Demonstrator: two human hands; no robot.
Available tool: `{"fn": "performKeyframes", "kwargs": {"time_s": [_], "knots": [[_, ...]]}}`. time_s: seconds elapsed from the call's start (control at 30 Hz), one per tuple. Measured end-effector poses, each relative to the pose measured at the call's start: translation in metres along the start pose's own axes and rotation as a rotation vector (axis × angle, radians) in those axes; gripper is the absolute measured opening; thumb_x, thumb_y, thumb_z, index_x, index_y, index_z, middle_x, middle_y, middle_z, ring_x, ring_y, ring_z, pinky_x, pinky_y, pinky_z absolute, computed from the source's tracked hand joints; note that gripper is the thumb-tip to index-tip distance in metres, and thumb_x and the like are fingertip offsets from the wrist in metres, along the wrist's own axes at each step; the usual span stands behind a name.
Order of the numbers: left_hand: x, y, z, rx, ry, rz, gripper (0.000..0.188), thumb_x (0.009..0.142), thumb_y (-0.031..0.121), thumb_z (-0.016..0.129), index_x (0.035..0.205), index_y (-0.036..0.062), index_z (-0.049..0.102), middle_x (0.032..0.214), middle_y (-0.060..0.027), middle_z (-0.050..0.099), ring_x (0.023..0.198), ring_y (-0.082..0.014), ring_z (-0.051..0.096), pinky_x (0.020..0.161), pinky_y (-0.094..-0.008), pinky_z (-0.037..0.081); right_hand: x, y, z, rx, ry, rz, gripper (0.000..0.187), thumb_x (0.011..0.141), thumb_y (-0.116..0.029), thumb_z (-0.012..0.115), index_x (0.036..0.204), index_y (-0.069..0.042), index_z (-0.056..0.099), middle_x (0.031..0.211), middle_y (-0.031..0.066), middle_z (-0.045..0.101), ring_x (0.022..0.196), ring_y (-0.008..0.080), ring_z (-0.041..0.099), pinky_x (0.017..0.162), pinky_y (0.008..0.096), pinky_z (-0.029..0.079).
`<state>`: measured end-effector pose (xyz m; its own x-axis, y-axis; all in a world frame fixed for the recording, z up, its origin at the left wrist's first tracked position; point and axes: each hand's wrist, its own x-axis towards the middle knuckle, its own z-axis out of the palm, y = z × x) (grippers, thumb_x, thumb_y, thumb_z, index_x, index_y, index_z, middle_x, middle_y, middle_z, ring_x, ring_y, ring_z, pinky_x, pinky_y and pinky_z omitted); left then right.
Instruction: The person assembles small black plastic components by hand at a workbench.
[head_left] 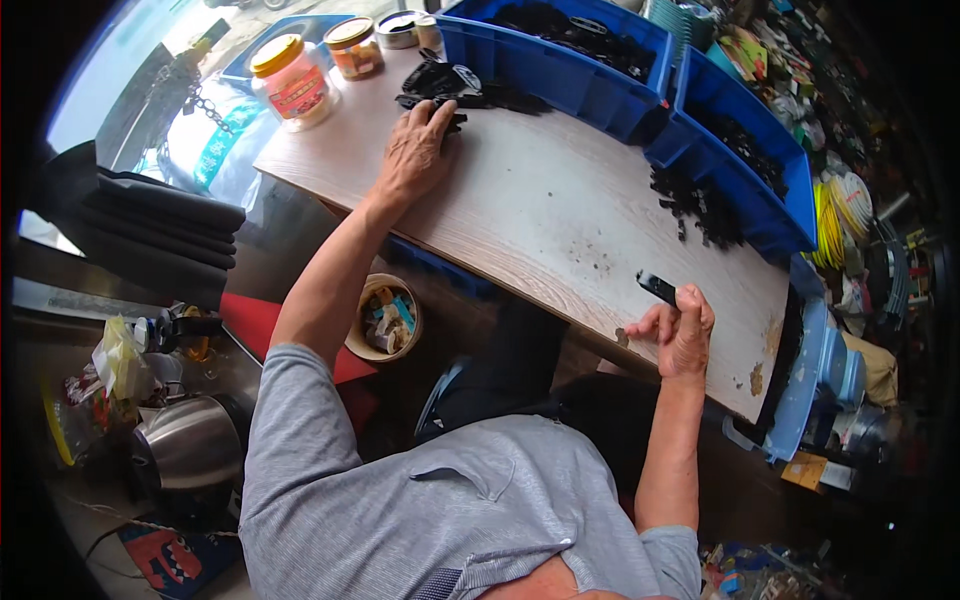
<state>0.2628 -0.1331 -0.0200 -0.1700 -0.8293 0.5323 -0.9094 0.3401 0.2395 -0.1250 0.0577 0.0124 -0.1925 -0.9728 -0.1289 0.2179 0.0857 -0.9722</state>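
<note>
My left hand [412, 150] reaches to the far side of the table. Its fingers are stretched out and a little apart, touching a heap of black plastic parts [440, 80]. A bit of black shows beside the fingertips, and what lies under the palm is hidden. Near the table's front edge, my right hand [685, 328] is raised, pinching a small, glossy black plastic part [657, 288] between thumb and finger. The part's long end points up and to the left. Its exact kind is not clear.
Two blue bins [560, 62] [740, 150] of black parts line the table's [520, 210] far side. A loose black pile [695, 210] lies before the right bin. Yellow-lidded jars [295, 85] stand far left. Below are a waste bucket [387, 318] and a metal kettle [190, 442].
</note>
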Motion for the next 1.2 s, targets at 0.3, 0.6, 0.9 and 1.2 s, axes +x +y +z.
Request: {"fn": "performKeyframes", "kwargs": {"time_s": [0.3, 0.6, 0.9, 1.2], "knots": [[-0.022, 0.085, -0.001, -0.283, -0.009, 0.181, 0.052, 0.089, 0.014, 0.064, 0.137, 0.0091, 0.046, 0.142, -0.0307, 0.04, 0.129, -0.048, 0.042, 0.108, -0.0507, 0.037, -0.001, -0.005, -0.002, 0.088, 0.009, 0.026, 0.033, 0.093, -0.037, 0.059, 0.074, -0.013, 0.048, 0.047, 0.0023, 0.037, 0.053, 0.0215, 0.061, 0.062, 0.05, 0.062], [-0.042, 0.085, -0.019, -0.189, 0.067, 0.14, 0.037, 0.079, 0.004, 0.072, 0.113, 0.0056, 0.058, 0.127, -0.025, 0.052, 0.121, -0.0446, 0.049, 0.098, -0.0488, 0.045, 0.02, -0.024, -0.08, 0.245, 0.633, 0.015, 0.044, 0.089, -0.044, 0.066, 0.097, -0.004, 0.048, 0.046, 0.0045, 0.039, 0.049, 0.026, 0.058, 0.064, 0.0532, 0.06], [-0.049, 0.093, -0.024, -0.267, 0.007, 0.264, 0.019, 0.088, 0.011, 0.066, 0.107, 0.0064, 0.066, 0.095, -0.0128, 0.066, 0.093, -0.0339, 0.06, 0.083, -0.0424, 0.049, 0.028, -0.037, -0.097, 0.044, 0.644, 0.068, 0.035, 0.085, -0.031, 0.074, 0.1, -0.004, 0.057, 0.048, 0.0043, 0.041, 0.047, 0.0222, 0.055, 0.063, 0.0477, 0.06], [-0.033, 0.144, 0.003, -0.284, -0.046, 0.281, 0.019, 0.091, 0.022, 0.066, 0.099, 0.0045, 0.07, 0.097, -0.0128, 0.064, 0.091, -0.0313, 0.058, 0.083, -0.0409, 0.048, 0.065, -0.04, -0.036, -0.369, 0.402, 0.223, 0.029, 0.084, -0.028, 0.076, 0.095, -0.006, 0.061, 0.05, 0.0004, 0.042, 0.042, 0.0142, 0.051, 0.044, 0.0335, 0.054]]}}
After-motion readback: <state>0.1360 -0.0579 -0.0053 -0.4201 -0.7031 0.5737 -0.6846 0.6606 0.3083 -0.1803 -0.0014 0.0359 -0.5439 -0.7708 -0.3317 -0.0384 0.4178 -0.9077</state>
